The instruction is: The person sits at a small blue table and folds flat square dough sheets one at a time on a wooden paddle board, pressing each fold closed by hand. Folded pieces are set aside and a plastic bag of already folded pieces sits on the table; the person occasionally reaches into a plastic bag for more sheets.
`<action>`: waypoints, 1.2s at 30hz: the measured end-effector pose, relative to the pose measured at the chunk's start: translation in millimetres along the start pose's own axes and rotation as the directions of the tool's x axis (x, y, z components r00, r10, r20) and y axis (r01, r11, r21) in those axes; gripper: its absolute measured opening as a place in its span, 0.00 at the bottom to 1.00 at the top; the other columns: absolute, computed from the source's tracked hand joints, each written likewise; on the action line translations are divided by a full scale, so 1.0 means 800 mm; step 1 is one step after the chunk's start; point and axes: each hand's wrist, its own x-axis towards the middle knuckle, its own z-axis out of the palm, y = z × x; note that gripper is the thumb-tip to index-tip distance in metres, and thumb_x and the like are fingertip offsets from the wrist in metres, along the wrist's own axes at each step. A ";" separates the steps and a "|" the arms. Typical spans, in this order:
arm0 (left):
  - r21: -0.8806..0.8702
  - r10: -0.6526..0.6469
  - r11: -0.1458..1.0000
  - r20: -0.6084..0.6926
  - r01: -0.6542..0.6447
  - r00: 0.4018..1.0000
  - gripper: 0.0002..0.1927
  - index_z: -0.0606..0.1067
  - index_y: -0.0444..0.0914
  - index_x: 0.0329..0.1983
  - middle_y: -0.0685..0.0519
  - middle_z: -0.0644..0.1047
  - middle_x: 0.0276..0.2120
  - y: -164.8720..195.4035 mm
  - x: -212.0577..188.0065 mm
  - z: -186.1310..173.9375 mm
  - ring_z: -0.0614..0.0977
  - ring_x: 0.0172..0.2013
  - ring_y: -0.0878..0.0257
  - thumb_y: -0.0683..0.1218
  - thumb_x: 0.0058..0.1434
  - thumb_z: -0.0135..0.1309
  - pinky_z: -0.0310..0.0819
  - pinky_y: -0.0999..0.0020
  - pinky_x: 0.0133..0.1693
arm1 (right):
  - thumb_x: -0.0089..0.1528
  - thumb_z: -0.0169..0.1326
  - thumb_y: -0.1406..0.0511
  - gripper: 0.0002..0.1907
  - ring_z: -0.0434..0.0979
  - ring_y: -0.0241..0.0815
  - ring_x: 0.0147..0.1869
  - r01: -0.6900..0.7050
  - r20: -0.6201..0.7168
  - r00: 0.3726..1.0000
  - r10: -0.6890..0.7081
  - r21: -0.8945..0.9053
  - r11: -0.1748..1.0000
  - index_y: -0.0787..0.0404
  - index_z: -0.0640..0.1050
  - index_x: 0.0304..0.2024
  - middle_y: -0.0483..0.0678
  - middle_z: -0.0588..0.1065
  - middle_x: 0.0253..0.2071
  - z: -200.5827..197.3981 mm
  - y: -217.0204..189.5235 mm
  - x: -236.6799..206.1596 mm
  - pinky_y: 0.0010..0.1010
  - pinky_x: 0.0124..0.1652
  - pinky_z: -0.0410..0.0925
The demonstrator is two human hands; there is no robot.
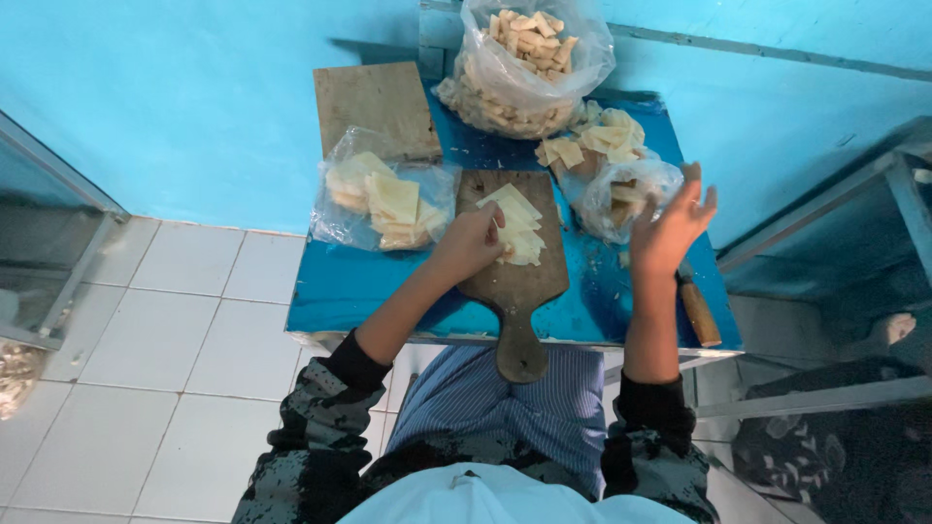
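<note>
Three clear bags (381, 199) flank both hands (470, 245).

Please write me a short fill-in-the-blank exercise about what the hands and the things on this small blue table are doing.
1. The left hand rests on a pile of pale squares lying on a paddle-shaped wooden ____.
2. The right hand is raised with its fingers ____, holding nothing.
3. A knife with a wooden handle lies near the table's ____ edge.
4. The big bag of cut pieces at the back is clear ____.

Missing words: board; spread; right; plastic
</note>
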 end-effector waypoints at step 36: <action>-0.003 0.026 1.000 0.021 -0.026 0.999 0.04 0.80 0.37 0.29 0.43 0.80 0.26 0.003 0.006 0.001 0.85 0.31 0.49 0.40 0.51 0.58 0.79 0.57 0.35 | 0.56 0.62 0.76 0.31 0.84 0.44 0.48 -0.340 0.541 0.676 -0.501 0.831 0.440 0.63 0.64 0.59 0.51 0.75 0.42 0.009 -0.101 -0.054 0.31 0.46 0.77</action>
